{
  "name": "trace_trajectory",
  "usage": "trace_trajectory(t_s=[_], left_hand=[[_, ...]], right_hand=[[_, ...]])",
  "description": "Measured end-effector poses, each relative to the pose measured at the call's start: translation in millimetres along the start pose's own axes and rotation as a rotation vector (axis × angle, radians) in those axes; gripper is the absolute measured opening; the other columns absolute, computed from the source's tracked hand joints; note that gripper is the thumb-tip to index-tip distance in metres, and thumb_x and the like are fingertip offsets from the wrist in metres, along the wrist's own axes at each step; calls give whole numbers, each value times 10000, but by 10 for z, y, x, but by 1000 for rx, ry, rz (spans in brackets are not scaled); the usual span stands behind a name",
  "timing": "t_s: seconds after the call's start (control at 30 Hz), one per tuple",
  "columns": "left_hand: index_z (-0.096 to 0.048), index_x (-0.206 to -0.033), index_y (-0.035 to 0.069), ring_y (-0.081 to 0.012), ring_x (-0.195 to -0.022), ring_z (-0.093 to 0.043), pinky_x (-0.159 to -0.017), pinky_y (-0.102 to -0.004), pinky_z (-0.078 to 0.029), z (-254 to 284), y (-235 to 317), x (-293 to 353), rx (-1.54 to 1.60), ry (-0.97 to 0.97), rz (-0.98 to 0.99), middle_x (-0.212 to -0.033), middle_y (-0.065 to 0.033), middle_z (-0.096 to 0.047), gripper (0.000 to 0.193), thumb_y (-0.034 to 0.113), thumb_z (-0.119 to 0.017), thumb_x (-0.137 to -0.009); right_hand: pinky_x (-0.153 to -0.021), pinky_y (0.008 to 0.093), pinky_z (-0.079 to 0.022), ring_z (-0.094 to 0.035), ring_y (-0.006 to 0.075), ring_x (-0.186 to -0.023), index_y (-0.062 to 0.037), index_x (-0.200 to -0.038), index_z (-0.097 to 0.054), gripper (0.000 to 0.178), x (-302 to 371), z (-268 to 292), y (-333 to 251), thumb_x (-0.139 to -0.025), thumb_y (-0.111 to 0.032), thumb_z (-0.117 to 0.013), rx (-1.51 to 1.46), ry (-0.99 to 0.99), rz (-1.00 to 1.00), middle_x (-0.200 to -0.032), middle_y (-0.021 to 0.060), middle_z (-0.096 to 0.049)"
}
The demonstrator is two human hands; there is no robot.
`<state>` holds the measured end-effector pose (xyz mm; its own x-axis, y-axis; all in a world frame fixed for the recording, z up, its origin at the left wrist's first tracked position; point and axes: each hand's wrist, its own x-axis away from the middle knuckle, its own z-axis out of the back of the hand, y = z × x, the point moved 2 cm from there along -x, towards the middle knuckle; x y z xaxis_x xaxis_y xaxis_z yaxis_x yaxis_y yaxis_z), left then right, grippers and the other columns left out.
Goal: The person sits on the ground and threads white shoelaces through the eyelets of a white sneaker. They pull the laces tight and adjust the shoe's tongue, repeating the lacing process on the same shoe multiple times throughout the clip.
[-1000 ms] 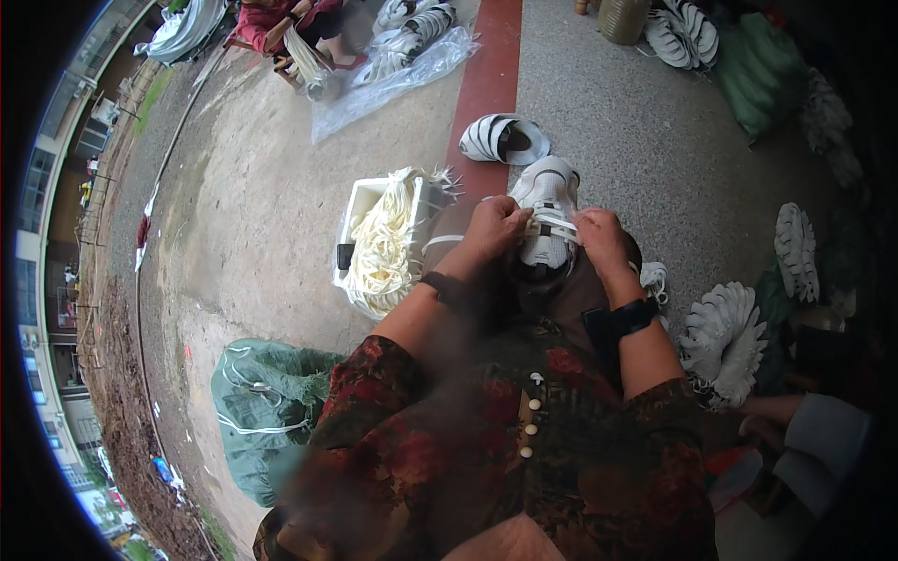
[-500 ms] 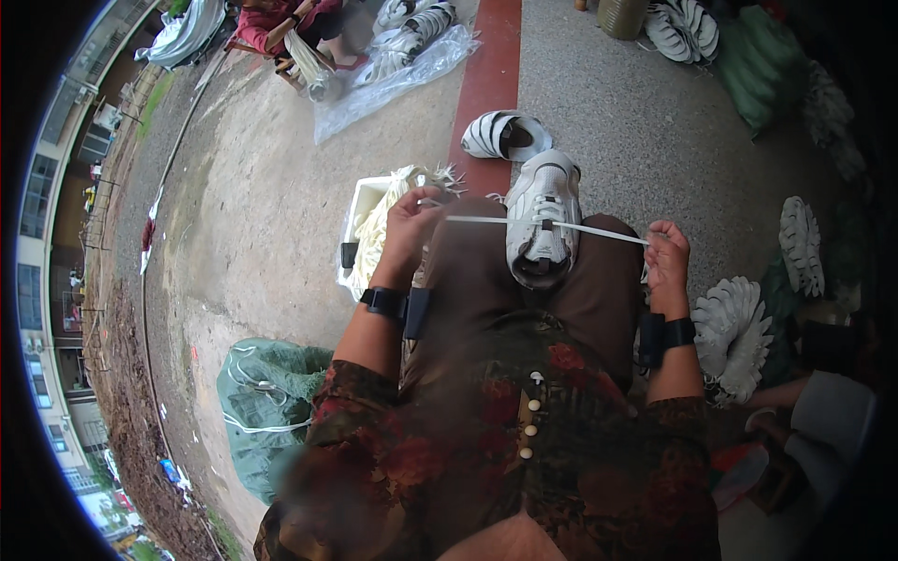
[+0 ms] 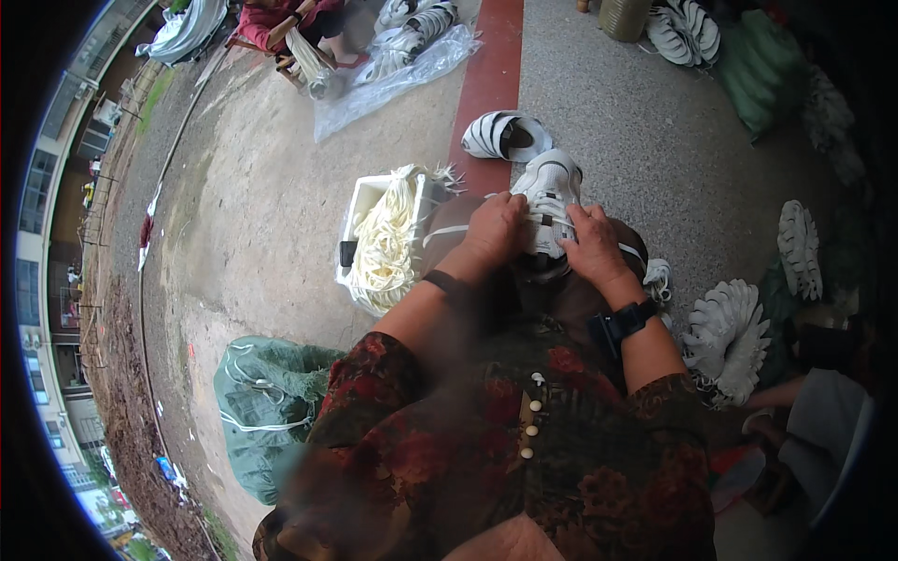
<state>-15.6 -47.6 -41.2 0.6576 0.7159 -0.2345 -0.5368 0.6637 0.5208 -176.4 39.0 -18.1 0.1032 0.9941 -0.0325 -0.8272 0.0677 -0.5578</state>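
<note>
A white-and-grey shoe upper rests on my lap between my knees, its toe pointing away from me. Against its left edge, my left hand is closed on the shoelace close to the eyelets. A white shoelace tail trails from that hand over my left thigh. My right hand pinches at the opposite eyelet edge, fingers bent over the lacing. Another lace tail lies across my right knee. The fingertips partly cover the lacing, so the exact grip is hard to see.
A white box full of cream laces stands left of my knees. Another stack of uppers lies ahead. More uppers are piled at right, and a green sack sits at left. A person in red sits far left.
Both hands have come inward from wide apart, where they held the lace stretched out sideways, to the shoe upper's two edges. The lace ends now hang slack over my thighs.
</note>
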Motion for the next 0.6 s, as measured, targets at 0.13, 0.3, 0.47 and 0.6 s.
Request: trace_trajectory(t_s=[0.13,0.3,0.47,0.6], left_hand=[[-539,-943,69,-340,-800,-570,-699,-418,-480,112,50,3,45,-23,3,-862,-132,-559,298,114,-636,-665],[-538,-959,83,-337,-806,-575,-694,-415,-480,144,110,69,70,24,-24,-865,-132,-563,321,116,-636,-656],[-532,-973,98,-335,-799,-579,-684,-416,-476,115,71,81,59,-22,-15,-874,-128,-569,337,125,-640,-655],[-525,-980,102,-339,-788,-580,-679,-416,-475,124,57,85,87,-3,-37,-854,-126,-570,345,136,-643,-658]], right_hand=[[-739,456,-464,-564,396,-806,-40,-939,-505,298,-38,79,-89,-706,-135,-665,108,14,-27,-799,209,-555],[-563,465,-468,-567,385,-601,-63,-822,-538,98,-71,22,88,-747,-101,-586,204,196,262,-571,164,-524],[-458,420,-439,-568,333,-563,-112,-862,-574,107,-50,87,244,-773,-73,-529,320,216,402,-584,134,-527],[-438,378,-436,-556,280,-517,-180,-1020,-618,273,9,113,208,-779,-82,-535,340,192,545,-571,96,-505]])
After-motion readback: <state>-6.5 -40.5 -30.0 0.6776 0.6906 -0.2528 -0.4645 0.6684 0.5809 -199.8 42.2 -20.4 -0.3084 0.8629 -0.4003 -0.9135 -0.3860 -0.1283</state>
